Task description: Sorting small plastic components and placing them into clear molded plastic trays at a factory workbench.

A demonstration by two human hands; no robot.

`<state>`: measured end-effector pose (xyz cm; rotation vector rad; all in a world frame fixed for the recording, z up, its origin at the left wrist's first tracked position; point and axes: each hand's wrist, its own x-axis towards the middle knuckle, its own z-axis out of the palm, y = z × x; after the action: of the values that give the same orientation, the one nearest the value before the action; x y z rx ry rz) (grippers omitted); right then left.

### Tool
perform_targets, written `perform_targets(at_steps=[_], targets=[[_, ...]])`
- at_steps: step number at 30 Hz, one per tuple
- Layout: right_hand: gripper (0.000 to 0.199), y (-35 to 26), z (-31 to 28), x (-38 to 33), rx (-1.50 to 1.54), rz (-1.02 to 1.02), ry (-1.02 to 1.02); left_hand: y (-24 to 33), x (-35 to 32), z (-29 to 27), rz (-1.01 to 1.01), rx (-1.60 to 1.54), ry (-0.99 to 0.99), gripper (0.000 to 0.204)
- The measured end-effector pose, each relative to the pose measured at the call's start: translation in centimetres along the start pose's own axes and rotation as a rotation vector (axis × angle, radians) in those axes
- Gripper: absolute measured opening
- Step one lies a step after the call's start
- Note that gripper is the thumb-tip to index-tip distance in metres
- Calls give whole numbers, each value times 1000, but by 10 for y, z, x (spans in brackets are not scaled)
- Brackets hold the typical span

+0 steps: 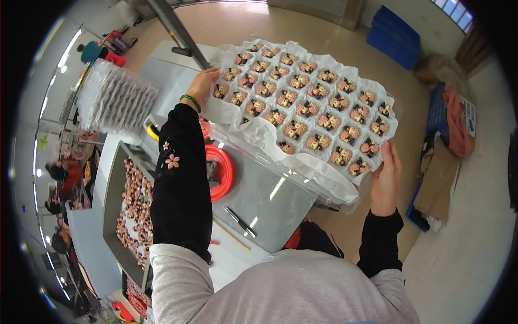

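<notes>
Both hands hold a compartment tray lined with thin white paper by opposite ends, tilted over the far right of the table. Each pocket holds a small pink, cream and dark figurine. My left hand, with a green bracelet at the wrist, grips the tray's left end. Closed along the right end near its lower corner is my right hand. Clear plastic shows beneath the paper at the near side. The tray's underside and the fingertips below it are hidden.
Left of the tray rises a stack of clear plastic trays. A grey bin of loose figurine pieces stands on the table, near a red round tub and a black pen. A blue crate lies beyond.
</notes>
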<state>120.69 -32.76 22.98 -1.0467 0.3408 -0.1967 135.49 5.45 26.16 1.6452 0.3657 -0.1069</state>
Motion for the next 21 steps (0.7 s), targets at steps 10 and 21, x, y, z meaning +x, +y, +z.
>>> perform_targets(at_steps=[10, 21], targets=[[40, -9, -20, 51, -166, -76, 86, -21, 72, -5, 71, 99, -80, 43], [49, -23, -53, 50, -704, -158, 40, -8, 47, 38, -24, 121, -93, 37]])
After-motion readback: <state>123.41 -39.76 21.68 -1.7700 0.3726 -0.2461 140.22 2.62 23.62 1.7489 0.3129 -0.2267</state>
